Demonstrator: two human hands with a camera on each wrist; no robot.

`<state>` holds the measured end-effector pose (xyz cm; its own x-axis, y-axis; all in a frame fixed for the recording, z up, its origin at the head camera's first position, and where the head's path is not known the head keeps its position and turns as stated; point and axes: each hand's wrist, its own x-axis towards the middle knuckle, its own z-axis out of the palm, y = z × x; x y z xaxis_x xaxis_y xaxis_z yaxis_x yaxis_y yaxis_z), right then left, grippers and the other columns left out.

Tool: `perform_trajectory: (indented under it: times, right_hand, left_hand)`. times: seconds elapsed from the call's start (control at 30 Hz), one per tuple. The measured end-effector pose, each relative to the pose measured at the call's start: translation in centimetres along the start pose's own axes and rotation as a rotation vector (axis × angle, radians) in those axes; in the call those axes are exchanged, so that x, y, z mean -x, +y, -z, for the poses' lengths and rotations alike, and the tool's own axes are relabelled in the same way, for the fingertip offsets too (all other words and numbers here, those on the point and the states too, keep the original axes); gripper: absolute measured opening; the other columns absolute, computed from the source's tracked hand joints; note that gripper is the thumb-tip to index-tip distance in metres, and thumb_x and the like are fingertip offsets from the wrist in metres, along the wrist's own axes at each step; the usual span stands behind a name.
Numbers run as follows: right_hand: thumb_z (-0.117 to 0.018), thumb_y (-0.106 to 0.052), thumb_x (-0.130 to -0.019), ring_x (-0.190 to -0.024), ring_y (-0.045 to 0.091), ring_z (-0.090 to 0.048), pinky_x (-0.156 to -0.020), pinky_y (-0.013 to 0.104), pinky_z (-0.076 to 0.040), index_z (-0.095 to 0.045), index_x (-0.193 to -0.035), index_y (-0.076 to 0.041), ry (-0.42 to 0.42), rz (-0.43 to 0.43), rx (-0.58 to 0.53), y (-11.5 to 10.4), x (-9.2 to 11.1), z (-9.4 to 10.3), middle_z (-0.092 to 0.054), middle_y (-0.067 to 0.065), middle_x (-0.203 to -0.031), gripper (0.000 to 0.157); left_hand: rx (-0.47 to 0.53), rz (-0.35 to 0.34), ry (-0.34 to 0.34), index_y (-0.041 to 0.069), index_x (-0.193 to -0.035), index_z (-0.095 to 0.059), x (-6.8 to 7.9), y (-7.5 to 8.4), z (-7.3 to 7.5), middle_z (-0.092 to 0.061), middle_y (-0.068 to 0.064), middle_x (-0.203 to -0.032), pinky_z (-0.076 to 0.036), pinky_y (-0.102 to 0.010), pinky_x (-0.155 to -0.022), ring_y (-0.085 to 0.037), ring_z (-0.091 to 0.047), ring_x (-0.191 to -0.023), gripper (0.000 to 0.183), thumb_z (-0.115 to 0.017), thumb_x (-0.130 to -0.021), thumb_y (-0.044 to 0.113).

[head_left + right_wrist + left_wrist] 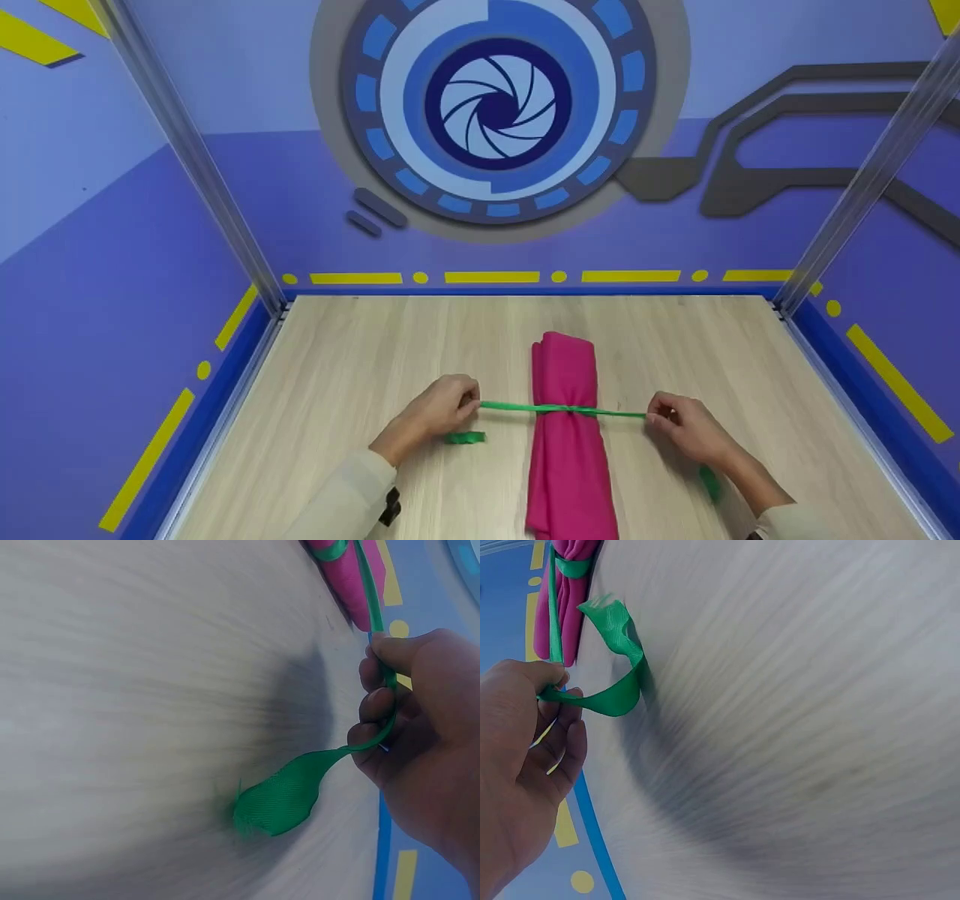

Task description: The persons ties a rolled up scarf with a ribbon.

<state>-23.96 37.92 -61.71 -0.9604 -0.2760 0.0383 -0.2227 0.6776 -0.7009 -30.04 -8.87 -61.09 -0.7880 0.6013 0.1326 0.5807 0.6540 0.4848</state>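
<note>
A folded magenta cloth point(571, 472) lies lengthwise on the table, cinched around its upper part by a green ribbon point(510, 407). The ribbon crosses over itself on top of the cloth and runs taut to both sides. To the left, my left hand point(442, 405) pinches one length between thumb and fingers; its frayed tail point(619, 694) curls loose beyond the fingertips. On the other side my right hand point(694, 427) pinches the opposite length. That tail point(281, 795) passes along the curled fingers and hangs below them.
The wood-grain table point(360, 337) is enclosed by blue printed panels at the back point(255, 195) and sides. Metal posts point(187, 165) stand at the back corners. Pale sleeves point(349, 495) cover the forearms.
</note>
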Motion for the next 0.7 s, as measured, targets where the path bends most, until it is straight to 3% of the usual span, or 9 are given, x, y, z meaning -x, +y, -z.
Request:
perform_trajectory:
  times: [0.13, 0.27, 0.37, 0.5, 0.7]
  right_hand:
    - [-0.066, -0.01, -0.105, -0.081, 0.012, -0.054, -0.068, 0.024, -0.045, -0.067, -0.101, -0.012, 0.014, -0.032, -0.008, 0.1, 0.0, -0.1, -0.059, -0.002, -0.088, 0.005]
    - [-0.066, -0.01, -0.106, -0.081, 0.014, -0.055, -0.066, 0.025, -0.046, -0.065, -0.105, -0.009, 0.055, -0.093, -0.074, 0.0, 0.1, -0.2, -0.059, 0.002, -0.089, 0.001]
    - [-0.066, -0.009, -0.105, -0.078, 0.015, -0.055, -0.064, 0.025, -0.046, -0.063, -0.111, -0.006, 0.086, -0.098, -0.11, -0.2, 0.0, 0.1, -0.058, 0.005, -0.088, 0.007]
    - [-0.067, -0.004, -0.103, -0.076, 0.014, -0.054, -0.065, 0.025, -0.045, -0.062, -0.113, -0.003, 0.107, -0.048, -0.063, -0.8, -0.2, 0.7, -0.057, 0.003, -0.087, 0.011]
    - [-0.069, 0.005, -0.097, -0.08, 0.016, -0.054, -0.067, 0.027, -0.046, -0.063, -0.11, -0.004, 0.157, -0.019, 0.093, -1.4, -0.6, 1.6, -0.058, 0.002, -0.09, 0.017]
  left_hand:
    - [0.03, 0.01, 0.0, 0.013, -0.094, -0.073, 0.0, -0.2, 0.1, -0.06, 0.009, -0.085, -0.047, -0.024, -0.067, -0.005, -0.052, -0.075, 0.012, -0.068, -0.105, 0.013]
    - [0.137, 0.045, 0.013, 0.013, -0.097, -0.074, -0.1, -0.3, 0.9, -0.062, 0.007, -0.087, -0.049, -0.023, -0.064, -0.005, -0.057, -0.073, 0.009, -0.068, -0.105, 0.014]
    - [0.189, 0.07, 0.02, 0.013, -0.1, -0.073, -0.1, -0.3, 1.7, -0.064, 0.005, -0.089, -0.051, -0.024, -0.064, -0.008, -0.06, -0.075, 0.007, -0.068, -0.105, 0.014]
    - [0.131, 0.086, 0.03, 0.016, -0.101, -0.074, -0.2, -0.2, 2.7, -0.064, 0.007, -0.093, -0.052, -0.026, -0.071, -0.008, -0.059, -0.082, 0.006, -0.069, -0.105, 0.017]
    - [-0.027, 0.085, 0.119, 0.017, -0.102, -0.075, -0.4, 0.1, 3.2, -0.062, 0.008, -0.094, -0.054, -0.032, -0.08, -0.009, -0.058, -0.087, 0.005, -0.071, -0.103, 0.02]
